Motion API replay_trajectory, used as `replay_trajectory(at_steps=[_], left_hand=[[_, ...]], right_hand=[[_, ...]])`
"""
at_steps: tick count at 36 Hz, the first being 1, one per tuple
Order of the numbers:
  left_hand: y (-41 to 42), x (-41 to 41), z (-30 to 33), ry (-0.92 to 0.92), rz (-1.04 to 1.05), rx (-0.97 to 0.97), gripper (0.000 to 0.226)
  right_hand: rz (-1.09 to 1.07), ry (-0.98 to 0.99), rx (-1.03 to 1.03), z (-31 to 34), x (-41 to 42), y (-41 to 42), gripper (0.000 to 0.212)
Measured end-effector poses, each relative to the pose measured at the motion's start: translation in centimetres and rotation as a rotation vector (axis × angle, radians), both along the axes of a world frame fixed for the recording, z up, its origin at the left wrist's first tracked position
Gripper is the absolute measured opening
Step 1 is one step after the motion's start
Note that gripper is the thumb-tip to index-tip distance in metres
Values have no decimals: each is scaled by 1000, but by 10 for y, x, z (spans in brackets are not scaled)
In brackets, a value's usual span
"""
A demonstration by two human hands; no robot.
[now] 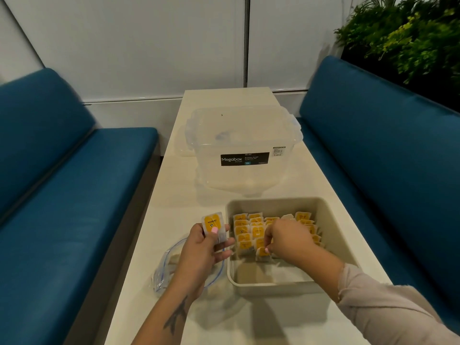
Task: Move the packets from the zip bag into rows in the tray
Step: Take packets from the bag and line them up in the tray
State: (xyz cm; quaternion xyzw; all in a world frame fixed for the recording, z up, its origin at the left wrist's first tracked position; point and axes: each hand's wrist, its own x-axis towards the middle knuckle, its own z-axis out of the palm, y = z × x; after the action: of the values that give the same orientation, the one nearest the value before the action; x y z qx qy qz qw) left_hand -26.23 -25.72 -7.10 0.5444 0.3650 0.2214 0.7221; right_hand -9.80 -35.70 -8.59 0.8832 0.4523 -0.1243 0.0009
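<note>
Right hand (286, 239) pinches 1 packet (262, 253) at the near end of a row in the tray (271, 286); seat it upright, tight vs its neighbour, then let go. Left hand (204, 247) grips spare packets (214, 224), thumb on top, w/ the zip bag (164, 267) lying flat under its wrist.

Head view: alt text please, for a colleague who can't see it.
The right hand sets a yellow packet into rows in the beige tray, while the left hand holds spare packets above the zip bag.
</note>
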Motion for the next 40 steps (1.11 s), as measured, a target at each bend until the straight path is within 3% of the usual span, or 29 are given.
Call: replay_trajectory(at_steps=[14,19,25,28,32,37,40], left_hand=[[-4,-3,0,40,-24,22,15],[-4,0,0,40,-51,37,13],[-9,7,-2,52,-105,95,12],[-8,8,-3,44,-84,106,12],[-7,4,-2,34,-65,100,10],[-6,1,-1,30,-60,85,11],[-5,0,-2,40,-56,88,11]], right_hand=[[-33,63,40,5,3,-7,15],[-71,191,241,35,1,-4,15],[36,370,401,73,-15,6,20],[63,288,369,73,-14,5,18],[214,32,117,51,-13,-2,23],[403,-133,-115,18,-19,-7,36],[434,-199,-161,9,-20,-6,28]])
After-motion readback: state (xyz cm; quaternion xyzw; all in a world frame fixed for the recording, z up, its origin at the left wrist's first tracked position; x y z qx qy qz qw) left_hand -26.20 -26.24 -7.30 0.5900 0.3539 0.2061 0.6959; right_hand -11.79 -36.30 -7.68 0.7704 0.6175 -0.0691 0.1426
